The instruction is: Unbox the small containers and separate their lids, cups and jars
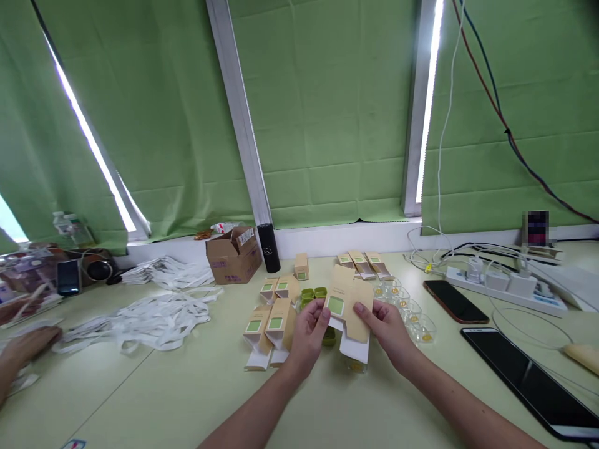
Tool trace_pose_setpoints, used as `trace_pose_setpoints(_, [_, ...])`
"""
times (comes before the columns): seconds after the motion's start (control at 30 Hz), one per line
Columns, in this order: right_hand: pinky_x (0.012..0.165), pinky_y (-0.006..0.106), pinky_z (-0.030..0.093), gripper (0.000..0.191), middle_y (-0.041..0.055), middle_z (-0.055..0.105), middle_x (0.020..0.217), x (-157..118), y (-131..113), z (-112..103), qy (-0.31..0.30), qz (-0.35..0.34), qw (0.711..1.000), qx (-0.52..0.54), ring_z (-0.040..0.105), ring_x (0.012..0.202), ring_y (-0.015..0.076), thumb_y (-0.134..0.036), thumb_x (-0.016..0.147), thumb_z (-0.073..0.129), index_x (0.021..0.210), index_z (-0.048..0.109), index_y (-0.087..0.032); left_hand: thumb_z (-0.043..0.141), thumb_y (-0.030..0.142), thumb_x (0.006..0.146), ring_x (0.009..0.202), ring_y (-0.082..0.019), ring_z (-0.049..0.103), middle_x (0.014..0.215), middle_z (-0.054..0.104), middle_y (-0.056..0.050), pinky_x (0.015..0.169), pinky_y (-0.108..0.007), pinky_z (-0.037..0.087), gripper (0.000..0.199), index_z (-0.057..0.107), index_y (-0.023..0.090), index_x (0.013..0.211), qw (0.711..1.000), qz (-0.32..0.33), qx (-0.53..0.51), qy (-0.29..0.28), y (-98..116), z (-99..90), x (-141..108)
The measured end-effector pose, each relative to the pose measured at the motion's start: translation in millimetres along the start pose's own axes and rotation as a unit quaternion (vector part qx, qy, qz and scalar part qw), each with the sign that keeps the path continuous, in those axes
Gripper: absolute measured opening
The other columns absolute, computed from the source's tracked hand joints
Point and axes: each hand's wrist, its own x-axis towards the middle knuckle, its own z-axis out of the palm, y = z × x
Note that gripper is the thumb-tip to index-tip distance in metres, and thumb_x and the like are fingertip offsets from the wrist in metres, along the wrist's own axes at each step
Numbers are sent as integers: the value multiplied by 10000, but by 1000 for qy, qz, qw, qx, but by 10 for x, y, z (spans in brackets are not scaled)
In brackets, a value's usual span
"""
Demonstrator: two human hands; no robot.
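Note:
Between my two hands is a tan cardboard box (358, 305), flattened, with a green square label and white inner flaps. My left hand (309, 330) pinches its left edge and my right hand (390, 327) grips its right side. Just behind the box sit small green cups (313, 293), partly hidden by it. To the right stand several clear plastic cups (412, 312) with small yellow pieces inside. Left of my hands are several opened tan boxes (281, 321) with their flaps out. More tan boxes (362, 263) lie at the back.
A brown carton (233, 255) and a black cylinder (268, 248) stand by the wall. White straps (145, 321) are heaped at left, near another person's hand (30, 346). On the right lie a phone (455, 300), a tablet (528, 374) and a power strip (505, 290) with loose cables.

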Motion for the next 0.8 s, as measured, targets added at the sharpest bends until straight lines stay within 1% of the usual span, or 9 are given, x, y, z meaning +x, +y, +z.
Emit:
trace_pose_setpoints(0.2, [671,382,579,584,101,794,839,-19,-22,32,-1,-22,999,-23,711,775,296,-749,666,798,856,791,-197,774,545,828,991,-258,710,1072,757,-120,836,-332,565,456,693,159,1056,1000,-16,-5,-1,7,-16,-3])
trace_pose_setpoints(0.27, [667,372,563,582,90,774,807,-19,-13,21,-1,-33,999,-19,694,771,285,-765,689,768,854,785,-207,780,533,826,971,-248,708,1046,755,-115,828,-327,565,440,687,158,1037,1000,-8,-3,7,-1,-33,-3])
trace_pose_setpoints(0.37, [673,345,531,566,81,746,823,-8,14,-11,3,-76,997,0,652,755,238,-764,816,644,886,777,-218,764,502,849,907,-219,695,948,736,-82,815,-319,562,367,673,172,981,998,32,19,43,-23,-76,5])
trace_pose_setpoints(0.43, [681,323,512,537,75,737,872,11,27,-34,20,-102,995,11,624,756,207,-727,876,598,945,772,-224,740,461,880,915,-213,679,931,715,-71,842,-331,556,294,666,186,955,992,89,53,79,-34,-111,18])
trace_pose_setpoints(0.5, [673,307,502,489,67,730,887,35,31,-50,56,-107,993,10,608,748,190,-690,867,643,976,761,-228,714,399,907,979,-231,657,979,714,-84,892,-371,544,209,675,198,951,974,168,108,105,-36,-146,31])
trace_pose_setpoints(0.53, [659,303,499,470,61,724,871,47,32,-55,77,-104,992,7,601,731,186,-675,844,681,974,754,-229,701,364,915,1020,-247,643,1010,724,-94,921,-405,534,165,687,206,961,961,211,141,111,-33,-161,36])
trace_pose_setpoints(0.63, [567,287,472,466,31,692,773,71,41,-61,127,-85,988,1,578,638,173,-671,781,742,937,725,-233,669,264,922,1099,-287,608,1081,768,-101,970,-508,506,96,723,248,1000,907,322,248,111,-26,-201,34])
trace_pose_setpoints(0.7, [481,270,420,492,8,654,675,72,58,-60,130,-61,990,1,538,543,158,-698,767,733,928,700,-234,654,205,917,1121,-297,603,1114,783,-85,970,-543,502,143,736,280,1007,876,362,305,95,-29,-223,22])
trace_pose_setpoints(0.8, [375,248,305,527,-31,564,535,67,97,-58,116,-20,993,-6,438,407,133,-737,764,703,919,664,-235,647,143,905,1148,-300,603,1161,782,-67,951,-542,511,221,745,306,1019,842,397,357,72,-36,-244,6])
